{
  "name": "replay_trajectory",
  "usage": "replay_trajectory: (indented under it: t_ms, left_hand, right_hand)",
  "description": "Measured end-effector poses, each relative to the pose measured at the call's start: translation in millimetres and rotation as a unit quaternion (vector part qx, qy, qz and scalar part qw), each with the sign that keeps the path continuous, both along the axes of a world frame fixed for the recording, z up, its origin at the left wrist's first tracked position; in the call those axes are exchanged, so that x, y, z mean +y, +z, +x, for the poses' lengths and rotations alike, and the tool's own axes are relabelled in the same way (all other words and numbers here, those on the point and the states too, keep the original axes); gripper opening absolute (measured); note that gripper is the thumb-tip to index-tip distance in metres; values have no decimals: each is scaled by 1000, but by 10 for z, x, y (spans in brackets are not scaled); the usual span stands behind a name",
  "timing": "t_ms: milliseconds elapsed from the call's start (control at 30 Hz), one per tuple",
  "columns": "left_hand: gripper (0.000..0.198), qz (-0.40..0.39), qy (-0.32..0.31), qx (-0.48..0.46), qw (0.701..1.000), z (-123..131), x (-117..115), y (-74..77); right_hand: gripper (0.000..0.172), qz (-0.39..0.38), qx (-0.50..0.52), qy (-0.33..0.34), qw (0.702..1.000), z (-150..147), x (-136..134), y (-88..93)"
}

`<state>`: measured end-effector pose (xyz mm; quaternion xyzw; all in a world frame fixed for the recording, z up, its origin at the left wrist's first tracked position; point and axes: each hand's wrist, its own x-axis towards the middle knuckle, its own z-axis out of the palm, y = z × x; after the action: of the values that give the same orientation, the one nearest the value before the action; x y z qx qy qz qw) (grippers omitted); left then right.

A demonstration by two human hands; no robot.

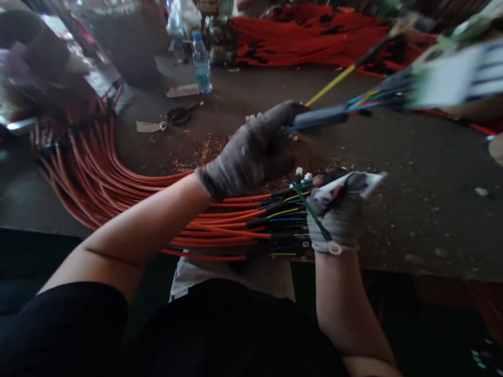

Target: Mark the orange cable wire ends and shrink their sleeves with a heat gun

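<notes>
left hand (pixel 251 152): gloved, clamped on blue wire-harness sleeve (pixel 319 117) | right hand (pixel 335 214): gloved, clamped on thin colored wires (pixel 308 211) and white tag (pixel 353 182) | hands: just apart | orange cable bundle (pixel 140 196): on surface (pixel 416 227), beneath and left of hands

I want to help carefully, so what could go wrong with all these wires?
The orange cables reach the table edge, so they might slide off. The left hand grips a blue sleeve and the right hand holds thin wires; a hard pull could perhaps loosen them. The water bottle stands on the same table, so a spill could wet the cables.
</notes>
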<state>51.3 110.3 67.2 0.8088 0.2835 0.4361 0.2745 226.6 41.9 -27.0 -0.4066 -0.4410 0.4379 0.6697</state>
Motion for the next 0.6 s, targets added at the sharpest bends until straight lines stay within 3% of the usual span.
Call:
replay_trajectory:
  t_ms: [67, 133, 233, 300, 400, 600]
  left_hand:
    - [38, -1, 28, -43, 999, -60, -148, -120]
    - [46, -72, 57, -99, 991, -77, -339, -339]
    - [65, -161, 112, -125, 973, -95, -611, -608]
    - [71, -177, 126, -89, 972, -147, -725, -656]
    - [74, -187, 98, -57, 976, -274, -772, -638]
    - [53, -169, 125, -45, 977, -373, -698, -793]
  right_hand:
    - [33, -33, 78, -26, 996, -80, 41, 58]
    - [32, -55, 119, -54, 990, -222, -4, 156]
    - [24, -27, 55, -73, 995, -448, -185, 325]
    - [19, -14, 14, -48, 999, -556, -294, 419]
    - [18, -19, -27, -10, 999, -656, -350, 498]
    - [17, 27, -99, -18, 995, -709, -293, 521]
